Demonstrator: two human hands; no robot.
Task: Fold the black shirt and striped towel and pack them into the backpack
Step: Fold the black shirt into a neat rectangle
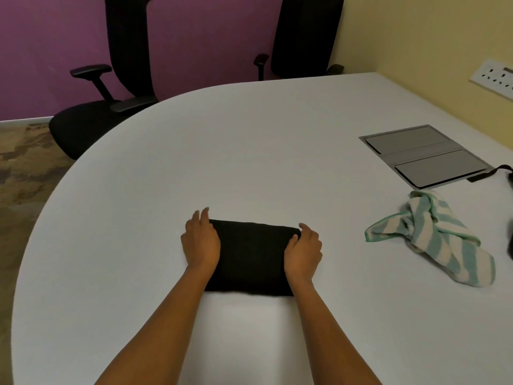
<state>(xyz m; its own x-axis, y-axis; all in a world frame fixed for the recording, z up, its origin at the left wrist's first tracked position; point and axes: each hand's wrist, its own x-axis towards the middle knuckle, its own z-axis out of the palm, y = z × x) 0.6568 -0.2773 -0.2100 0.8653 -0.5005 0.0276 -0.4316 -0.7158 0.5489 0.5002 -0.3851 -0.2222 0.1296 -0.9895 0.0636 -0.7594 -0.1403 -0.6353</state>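
Observation:
The black shirt (251, 258) lies folded into a compact rectangle on the white table (249, 151), right in front of me. My left hand (201, 241) rests on its left end, fingers curled over the edge. At the right end my right hand (304, 251) holds the fabric the same way. The striped towel (433, 237), green and white, lies crumpled on the table to the right, apart from both hands. Only a black strap (484, 175) and a dark edge (510, 245) at the right border show of what may be the backpack.
A grey cable hatch (424, 155) is set into the table at the right rear. Two black office chairs (111, 107) (302, 37) stand beyond the table's far edge. A wall socket panel (495, 77) is at the upper right.

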